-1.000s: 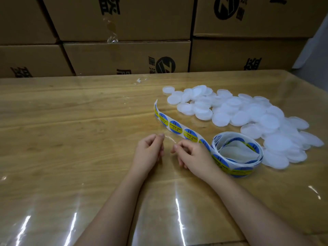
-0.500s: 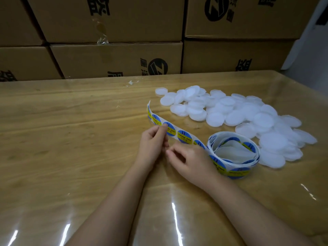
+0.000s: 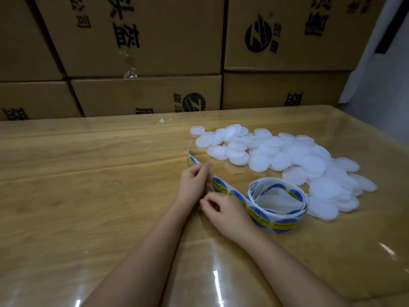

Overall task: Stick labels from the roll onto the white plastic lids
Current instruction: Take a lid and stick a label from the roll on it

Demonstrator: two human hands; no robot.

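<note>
A loose roll of round blue and yellow labels stands on edge on the wooden table, its strip trailing left and away. My left hand pinches that strip near its free end. Just below it, my right hand lies beside the strip with fingers curled; whether it holds anything I cannot tell. A pile of several white plastic lids lies behind and to the right of the roll. None of the visible lids shows a label.
Stacked cardboard boxes form a wall along the table's far edge. The tabletop is glossy with glare spots near me. A small white scrap lies near the back edge. The table's right edge runs past the lid pile.
My left hand moved forward from the bare table to the label strip and took hold of it. My right hand stayed close below it. The camera tilted up a little.
</note>
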